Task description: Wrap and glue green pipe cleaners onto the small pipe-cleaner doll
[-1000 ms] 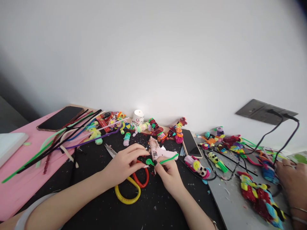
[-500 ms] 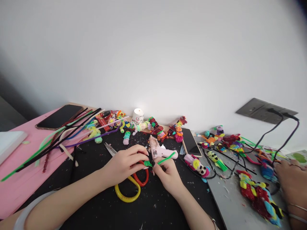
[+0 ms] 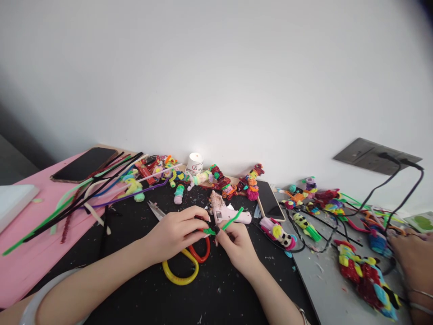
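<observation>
One fuzzy green pipe cleaner (image 3: 233, 219) slants up and rightward, its long axis crossing before the smooth, pale glue gun (image 3: 245, 218). I see its lower end between the left hand (image 3: 181, 230) and right hand (image 3: 239, 248), both nearly closed, fingertips pinching it above the black surface (image 3: 223, 293).

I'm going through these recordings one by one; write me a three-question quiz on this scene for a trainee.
1. What colour is the pipe cleaner pinched in the right hand?
2. True or false: the glue gun lies nearer the wall than the scissors' yellow handle does.
3. How many plugs are in the wall socket?
A) none
B) one
C) two

Key: 1. Green. 2. True. 3. C.
</observation>
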Demonstrator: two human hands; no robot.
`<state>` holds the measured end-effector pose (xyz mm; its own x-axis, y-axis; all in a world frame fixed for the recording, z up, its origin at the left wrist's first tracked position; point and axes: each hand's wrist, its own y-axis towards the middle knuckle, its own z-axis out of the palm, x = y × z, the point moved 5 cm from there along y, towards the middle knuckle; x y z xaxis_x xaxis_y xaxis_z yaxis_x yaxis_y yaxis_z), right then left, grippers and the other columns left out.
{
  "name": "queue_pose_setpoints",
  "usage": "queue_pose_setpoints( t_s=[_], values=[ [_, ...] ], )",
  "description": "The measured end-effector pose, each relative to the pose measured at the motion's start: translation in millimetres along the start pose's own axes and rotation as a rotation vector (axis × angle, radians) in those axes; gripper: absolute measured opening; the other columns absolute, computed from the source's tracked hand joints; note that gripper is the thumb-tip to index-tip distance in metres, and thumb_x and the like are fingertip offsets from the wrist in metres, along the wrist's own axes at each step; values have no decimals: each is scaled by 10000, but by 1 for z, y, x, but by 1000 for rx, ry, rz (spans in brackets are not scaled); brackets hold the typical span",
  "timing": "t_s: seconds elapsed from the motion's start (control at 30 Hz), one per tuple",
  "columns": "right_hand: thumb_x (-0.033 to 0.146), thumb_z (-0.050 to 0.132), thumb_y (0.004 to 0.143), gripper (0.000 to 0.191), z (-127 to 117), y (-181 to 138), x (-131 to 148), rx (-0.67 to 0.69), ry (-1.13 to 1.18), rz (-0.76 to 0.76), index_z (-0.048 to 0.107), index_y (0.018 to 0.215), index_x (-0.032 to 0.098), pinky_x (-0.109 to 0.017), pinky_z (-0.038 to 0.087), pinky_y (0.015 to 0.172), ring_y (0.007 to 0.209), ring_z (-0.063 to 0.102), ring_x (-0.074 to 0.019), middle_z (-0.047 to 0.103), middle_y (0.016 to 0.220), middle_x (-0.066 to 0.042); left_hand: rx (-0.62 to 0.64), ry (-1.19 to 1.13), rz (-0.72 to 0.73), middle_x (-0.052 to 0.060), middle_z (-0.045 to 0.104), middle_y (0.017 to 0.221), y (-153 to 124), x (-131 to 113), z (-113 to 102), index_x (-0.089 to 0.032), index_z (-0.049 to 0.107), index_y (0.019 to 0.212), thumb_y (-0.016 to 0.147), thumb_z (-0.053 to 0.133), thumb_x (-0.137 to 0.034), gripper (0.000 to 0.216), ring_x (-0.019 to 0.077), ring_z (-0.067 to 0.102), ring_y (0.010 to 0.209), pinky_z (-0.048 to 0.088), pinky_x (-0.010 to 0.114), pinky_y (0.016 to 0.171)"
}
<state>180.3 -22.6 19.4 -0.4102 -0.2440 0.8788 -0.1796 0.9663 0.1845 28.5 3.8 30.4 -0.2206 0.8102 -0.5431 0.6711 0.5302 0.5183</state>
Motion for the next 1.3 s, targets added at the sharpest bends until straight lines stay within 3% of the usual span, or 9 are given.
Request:
queue_pose_setpoints(
  t_s=[0.57, 1.0, 1.3],
  values=[
    [246, 480, 814, 272, -1, -1, -6, -24, -12, 41, 511, 555, 167, -215, 268, 463, 479, 351, -91, 418, 500, 44, 5, -11, 1, 86, 622, 1038, 1, -3, -1, -169, 632, 941, 874, 535, -158, 119, 147, 619, 902, 486, 223, 763],
    [324, 439, 904, 358, -2, 1, -2, -14, 3, -15, 486, 582, 174, -226, 302, 506, 537, 389, -108, 428, 542, 35, 42, -22, 8, 92, 637, 1046, 1, -5, 0, -177, 654, 925, 879, 517, -189, 144, 165, 616, 926, 497, 250, 795],
    [296, 439, 902, 333, -1, 3, -4, -17, -10, -17, 398, 590, 187, -226, 263, 500, 525, 335, -100, 366, 543, 51, 71, -32, 20, 95, 630, 1043, 1, -7, 2, -167, 649, 906, 879, 515, -174, 136, 151, 611, 885, 489, 228, 755]
  ],
)
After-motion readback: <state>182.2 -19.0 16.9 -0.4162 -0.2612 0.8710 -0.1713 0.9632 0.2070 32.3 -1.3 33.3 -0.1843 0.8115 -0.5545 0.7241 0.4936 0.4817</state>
